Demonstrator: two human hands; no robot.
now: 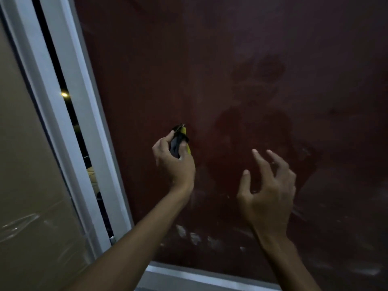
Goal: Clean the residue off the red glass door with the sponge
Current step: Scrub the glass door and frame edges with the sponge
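Red glass door [241, 70]: fills the view, white residue patches [195, 238] along its lower edge | left hand [174, 160]: grips a yellow-and-black sponge [179, 141] against the glass | right hand [268, 192]: fingers spread, empty, near glass | grey frame [84, 114] at left.

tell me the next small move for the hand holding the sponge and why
Probably bring the left hand, which grips the yellow and black sponge, down to the whitish residue patches near the bottom of the dark red glass door and scrub there. Those patches look thickest, and the sponge sits well above them. The right hand holds nothing.
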